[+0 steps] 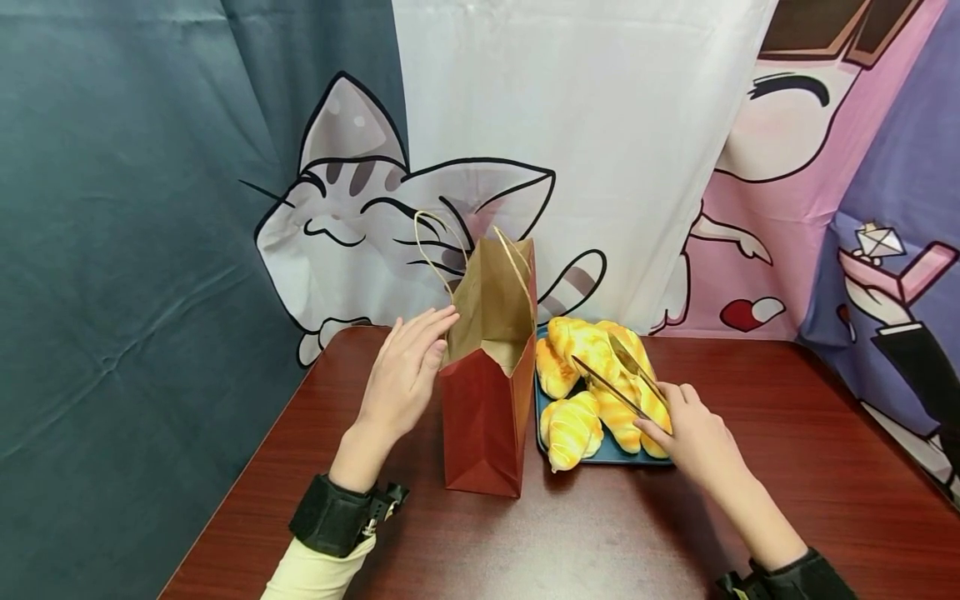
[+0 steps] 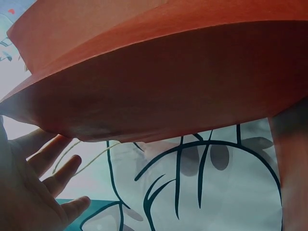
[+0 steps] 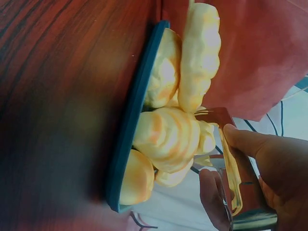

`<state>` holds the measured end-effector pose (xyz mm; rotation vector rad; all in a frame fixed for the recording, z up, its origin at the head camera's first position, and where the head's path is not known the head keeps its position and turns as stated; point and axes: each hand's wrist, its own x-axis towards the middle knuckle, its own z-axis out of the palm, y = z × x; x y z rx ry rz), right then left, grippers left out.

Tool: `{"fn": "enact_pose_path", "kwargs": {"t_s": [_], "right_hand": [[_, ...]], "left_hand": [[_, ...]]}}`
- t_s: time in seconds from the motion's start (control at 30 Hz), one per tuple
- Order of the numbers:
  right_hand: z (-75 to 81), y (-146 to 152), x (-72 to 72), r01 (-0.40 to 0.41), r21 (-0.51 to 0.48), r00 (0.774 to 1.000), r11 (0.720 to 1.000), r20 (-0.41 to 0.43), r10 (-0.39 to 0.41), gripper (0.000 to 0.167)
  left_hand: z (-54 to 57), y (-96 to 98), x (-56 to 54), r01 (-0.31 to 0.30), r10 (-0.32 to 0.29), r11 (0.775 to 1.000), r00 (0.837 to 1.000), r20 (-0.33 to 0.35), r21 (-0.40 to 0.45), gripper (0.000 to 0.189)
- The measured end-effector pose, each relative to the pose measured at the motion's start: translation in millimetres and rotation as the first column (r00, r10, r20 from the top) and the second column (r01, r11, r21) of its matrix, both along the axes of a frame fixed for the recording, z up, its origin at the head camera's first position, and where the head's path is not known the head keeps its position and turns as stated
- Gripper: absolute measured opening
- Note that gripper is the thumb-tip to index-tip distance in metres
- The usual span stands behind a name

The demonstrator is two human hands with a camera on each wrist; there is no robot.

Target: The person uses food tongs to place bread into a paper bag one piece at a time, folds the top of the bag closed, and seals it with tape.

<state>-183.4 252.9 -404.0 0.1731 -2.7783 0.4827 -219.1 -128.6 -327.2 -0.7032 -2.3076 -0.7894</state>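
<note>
A red paper bag (image 1: pixel 480 425) with a brown inside and cord handles stands upright on the table, its mouth gaping. My left hand (image 1: pixel 408 367) has its fingers stretched out along the bag's left top edge; the left wrist view shows the fingertips right by the red paper. With my right hand (image 1: pixel 701 433) I hold metal tongs (image 3: pixel 250 187) between thumb and fingers. The tongs' two arms are spread apart over croissant-shaped breads (image 1: pixel 573 429) heaped on a blue tray (image 1: pixel 615 458), just right of the bag.
The dark red wooden table (image 1: pixel 337 467) ends at the left in a slanting edge. Behind it hangs a cloth (image 1: pixel 585 100) printed with a cartoon cat and figures. The bag stands close against the tray's left side.
</note>
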Motion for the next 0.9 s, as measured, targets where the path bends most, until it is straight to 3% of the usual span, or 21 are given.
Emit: {"fn": "enact_pose_path", "kwargs": {"t_s": [0.33,0.9], "right_hand": [[-1.2,-6.5,-4.2,0.042,0.077,0.999,0.996,-0.015,-0.041,0.062],[-9.6,-2.7,0.5,0.028,0.087,0.987,0.996,-0.162,-0.014,0.054]], "left_hand": [[0.5,1.2,1.7,-0.004,0.004,1.0,1.0,0.003,-0.001,0.038],[0.8,2.6,2.9,-0.013,0.013,1.0,1.0,0.019,-0.009,0.039]]}}
